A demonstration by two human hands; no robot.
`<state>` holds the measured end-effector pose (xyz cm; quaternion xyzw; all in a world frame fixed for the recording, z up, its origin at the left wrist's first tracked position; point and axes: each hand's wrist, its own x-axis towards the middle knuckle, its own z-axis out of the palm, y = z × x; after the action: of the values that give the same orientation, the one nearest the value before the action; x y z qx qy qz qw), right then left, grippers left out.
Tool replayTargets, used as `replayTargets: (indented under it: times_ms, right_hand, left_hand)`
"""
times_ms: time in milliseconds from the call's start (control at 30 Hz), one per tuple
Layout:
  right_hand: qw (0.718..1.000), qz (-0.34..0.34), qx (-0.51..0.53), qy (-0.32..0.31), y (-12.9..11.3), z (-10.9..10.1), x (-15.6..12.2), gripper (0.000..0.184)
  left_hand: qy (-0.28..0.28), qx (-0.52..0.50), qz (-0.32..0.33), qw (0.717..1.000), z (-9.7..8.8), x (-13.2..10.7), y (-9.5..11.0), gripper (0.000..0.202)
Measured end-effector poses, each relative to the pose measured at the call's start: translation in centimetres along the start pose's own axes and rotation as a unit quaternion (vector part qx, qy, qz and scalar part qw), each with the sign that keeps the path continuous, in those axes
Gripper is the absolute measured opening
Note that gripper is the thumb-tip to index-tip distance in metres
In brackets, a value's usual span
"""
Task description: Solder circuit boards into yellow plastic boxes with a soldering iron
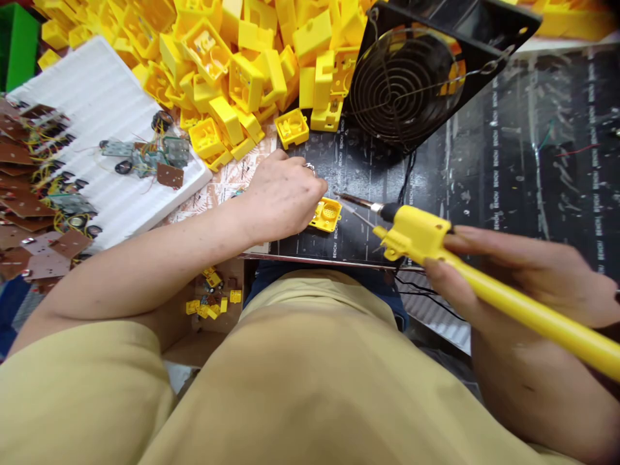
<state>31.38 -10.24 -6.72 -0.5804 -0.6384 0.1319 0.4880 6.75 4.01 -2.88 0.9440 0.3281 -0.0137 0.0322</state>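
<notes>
My left hand [285, 195] is closed at the bench edge, its fingers curled down over a small open yellow plastic casing [327, 216]. Part of the casing is covered by the hand, and my fingertips are hidden. A round grille pattern shows inside it. In my right hand [527, 274] is a yellow soldering iron [420, 231], gripped along its handle. Its dark metal tip points left, just above and to the right of the casing, without visibly touching it. A thin feed tube runs beside the tip.
A big heap of yellow casings [242, 71] lies at the back, one single casing [292, 127] before it. A black fan [402, 90] stands right of the heap. On the left, white foam [104, 77] carries circuit boards [24, 187] with wires and small speakers. Below, a box [227, 329] holds yellow parts.
</notes>
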Motion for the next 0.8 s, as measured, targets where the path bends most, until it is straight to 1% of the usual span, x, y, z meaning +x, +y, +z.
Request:
replayTargets:
  times_ms: [33, 67, 100, 133, 200, 267, 367, 433, 533, 600, 667, 700, 733, 800]
  right_hand:
    - [0.998, 0.012, 0.030, 0.051, 0.4, 0.4, 0.1, 0.042]
    - [0.993, 0.006, 0.064, 0.101, 1.0, 0.9, 0.3, 0.049]
    - [0.984, -0.010, 0.103, 0.144, 1.6, 1.3, 0.5, 0.048]
    - [0.973, -0.020, 0.144, 0.177, 2.4, 1.7, 0.7, 0.042]
    - [0.954, -0.014, 0.212, 0.213, 4.1, 2.3, 1.1, 0.026]
    - [0.941, 0.011, 0.256, 0.223, 5.4, 2.5, 1.2, 0.019]
    - [0.934, 0.058, 0.279, 0.216, 6.1, 2.0, 1.2, 0.020]
    - [0.935, 0.076, 0.281, 0.202, 6.0, 1.5, 1.3, 0.033]
    - [0.944, 0.081, 0.267, 0.177, 5.7, 1.0, 1.6, 0.052]
    - [0.948, 0.079, 0.257, 0.170, 5.7, 1.1, 1.8, 0.055]
    - [0.948, 0.069, 0.255, 0.176, 5.7, 1.3, 2.0, 0.053]
    - [0.946, 0.057, 0.254, 0.192, 5.6, 1.5, 2.0, 0.048]
    - [0.941, 0.029, 0.247, 0.231, 5.6, 1.6, 2.0, 0.041]
    - [0.909, -0.058, 0.207, 0.357, 5.2, 1.4, 1.7, 0.028]
  left_hand:
    - [-0.003, 0.003, -0.002, 1.000, 0.0, 0.0, 0.1, 0.020]
    - [-0.006, 0.008, -0.004, 1.000, 0.0, -0.1, 0.1, 0.020]
    - [-0.009, 0.017, -0.007, 1.000, 0.0, -0.1, 0.2, 0.020]
    - [-0.011, 0.026, -0.009, 1.000, 0.0, -0.2, 0.2, 0.021]
    - [-0.016, 0.040, -0.008, 0.999, 0.1, -0.5, 0.1, 0.023]
    - [-0.013, 0.032, -0.007, 0.999, 0.2, -1.0, -0.3, 0.027]
    - [0.022, -0.018, -0.012, 1.000, 0.2, -2.2, -1.4, 0.033]
    - [0.052, -0.056, -0.021, 0.997, 0.2, -3.2, -2.1, 0.034]
    - [0.073, -0.095, -0.041, 0.992, 0.3, -4.5, -3.0, 0.033]
    - [0.083, -0.109, -0.056, 0.989, 0.4, -5.2, -3.4, 0.032]
    - [0.092, -0.122, -0.068, 0.986, 0.4, -5.7, -3.8, 0.031]
    - [0.097, -0.130, -0.072, 0.984, 0.5, -5.9, -4.1, 0.031]
    - [0.101, -0.138, -0.076, 0.982, 0.5, -6.1, -4.4, 0.032]
    - [0.101, -0.156, -0.079, 0.979, 0.5, -6.6, -4.9, 0.035]
